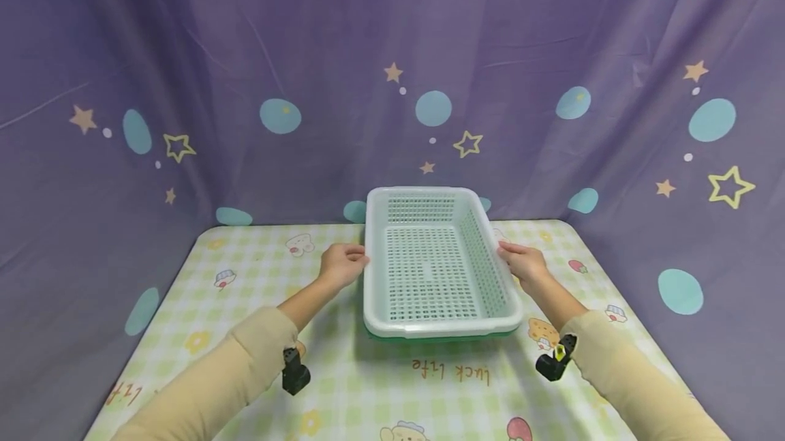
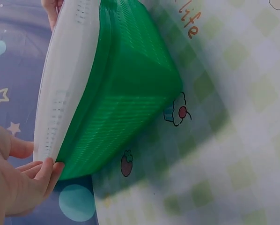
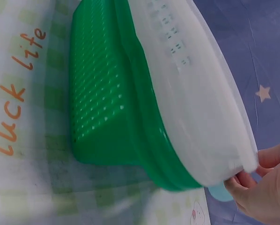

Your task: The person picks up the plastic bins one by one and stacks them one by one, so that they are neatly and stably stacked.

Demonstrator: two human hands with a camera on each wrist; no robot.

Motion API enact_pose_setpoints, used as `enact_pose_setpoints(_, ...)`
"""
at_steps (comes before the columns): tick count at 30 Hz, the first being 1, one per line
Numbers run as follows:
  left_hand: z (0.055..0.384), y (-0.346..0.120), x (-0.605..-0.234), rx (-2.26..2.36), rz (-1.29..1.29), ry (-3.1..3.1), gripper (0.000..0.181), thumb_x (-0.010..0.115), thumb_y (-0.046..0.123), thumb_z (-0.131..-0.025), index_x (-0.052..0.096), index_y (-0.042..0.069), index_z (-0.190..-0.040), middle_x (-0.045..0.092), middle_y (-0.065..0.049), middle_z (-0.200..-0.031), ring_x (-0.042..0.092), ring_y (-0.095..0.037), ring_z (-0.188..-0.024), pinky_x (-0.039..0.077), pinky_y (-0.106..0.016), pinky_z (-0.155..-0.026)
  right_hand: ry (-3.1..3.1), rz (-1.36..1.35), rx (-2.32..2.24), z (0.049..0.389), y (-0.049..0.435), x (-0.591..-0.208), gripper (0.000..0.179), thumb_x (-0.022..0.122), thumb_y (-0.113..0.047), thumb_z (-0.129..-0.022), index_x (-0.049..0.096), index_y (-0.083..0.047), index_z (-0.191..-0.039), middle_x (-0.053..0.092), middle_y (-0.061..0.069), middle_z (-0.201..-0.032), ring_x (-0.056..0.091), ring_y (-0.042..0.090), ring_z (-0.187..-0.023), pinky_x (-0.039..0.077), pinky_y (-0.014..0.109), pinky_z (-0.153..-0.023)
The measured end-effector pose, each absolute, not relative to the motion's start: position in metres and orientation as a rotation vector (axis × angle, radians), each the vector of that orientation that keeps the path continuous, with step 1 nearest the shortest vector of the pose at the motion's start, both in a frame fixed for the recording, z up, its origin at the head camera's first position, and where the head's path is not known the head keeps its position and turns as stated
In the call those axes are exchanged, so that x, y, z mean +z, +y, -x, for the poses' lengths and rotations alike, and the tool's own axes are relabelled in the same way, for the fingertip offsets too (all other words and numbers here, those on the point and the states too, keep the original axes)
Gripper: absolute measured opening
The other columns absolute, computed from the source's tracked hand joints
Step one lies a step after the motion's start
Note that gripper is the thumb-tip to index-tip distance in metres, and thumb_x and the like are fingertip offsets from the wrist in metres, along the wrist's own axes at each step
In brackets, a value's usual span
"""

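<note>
A white plastic basket (image 1: 454, 326) with a perforated floor and walls is nested in a green basket (image 2: 135, 77). From the head view only a thin green edge shows below the white rim. On the left side, my left hand (image 1: 343, 266) pinches the rim, thumb above and fingers underneath, where they also reach the green edge in the left wrist view. Opposite it, my right hand (image 1: 525, 265) grips the right rim between thumb and fingers. Nothing lies inside the white basket. Whether the green basket's bottom touches the table cannot be told.
Under the baskets is a table with a green-and-white checked cloth (image 1: 257, 277) printed with small cartoons and lettering. A purple curtain (image 1: 343, 39) with stars and blue ovals hangs behind and on both sides. A black wrist camera (image 1: 296, 371) sits at the left sleeve.
</note>
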State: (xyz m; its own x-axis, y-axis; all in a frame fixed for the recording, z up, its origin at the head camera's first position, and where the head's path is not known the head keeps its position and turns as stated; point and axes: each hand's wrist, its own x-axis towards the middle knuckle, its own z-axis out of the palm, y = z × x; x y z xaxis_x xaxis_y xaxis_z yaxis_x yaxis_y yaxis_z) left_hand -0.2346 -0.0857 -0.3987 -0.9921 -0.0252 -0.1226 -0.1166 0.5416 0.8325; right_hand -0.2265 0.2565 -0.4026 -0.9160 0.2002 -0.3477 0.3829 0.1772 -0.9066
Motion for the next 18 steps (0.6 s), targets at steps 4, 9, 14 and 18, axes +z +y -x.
enact_pose_setpoints(4,0.232,-0.098,-0.397,1.461,0.155,2.691,0.032,0.061,0.013,-0.091,0.064,0.0,-0.12,0.068,-0.017,-0.12,0.065,-0.03,-0.113,0.056,-0.037,-0.094,2.281,-0.536,-1.821,0.226,0.247,-0.401,0.047,0.05,-0.018,-0.1,0.04,-0.003,-0.144,0.032,0.016,-0.155,0.038,0.033,-0.141,0.038,0.042,-0.116)
enact_pose_setpoints(9,0.229,-0.112,-0.394,1.449,0.162,2.695,0.033,0.059,0.014,-0.093,0.063,0.0,-0.122,0.067,-0.018,-0.121,0.064,-0.031,-0.114,0.056,-0.038,-0.095,2.271,-0.488,-1.846,0.226,0.235,-0.399,0.047,0.05,-0.015,-0.1,0.04,0.0,-0.143,0.025,0.013,-0.158,0.034,0.033,-0.143,0.036,0.041,-0.117)
enact_pose_setpoints(14,0.224,-0.124,-0.391,1.413,0.178,2.688,0.034,0.059,0.016,-0.093,0.063,0.001,-0.123,0.067,-0.016,-0.12,0.065,-0.031,-0.114,0.055,-0.039,-0.097,2.252,-0.478,-1.882,0.227,0.224,-0.398,0.046,0.051,-0.012,-0.099,0.042,0.004,-0.141,0.008,0.015,-0.163,0.035,0.035,-0.142,0.037,0.042,-0.116)
enact_pose_setpoints(18,0.222,-0.136,-0.388,1.415,0.205,2.674,0.034,0.057,0.016,-0.094,0.062,0.002,-0.124,0.066,-0.017,-0.122,0.062,-0.032,-0.117,0.049,-0.043,-0.104,2.26,-0.47,-1.882,0.229,0.214,-0.398,0.044,0.052,-0.012,-0.098,0.045,0.004,-0.139,0.006,0.016,-0.163,0.041,0.035,-0.138,0.039,0.041,-0.114)
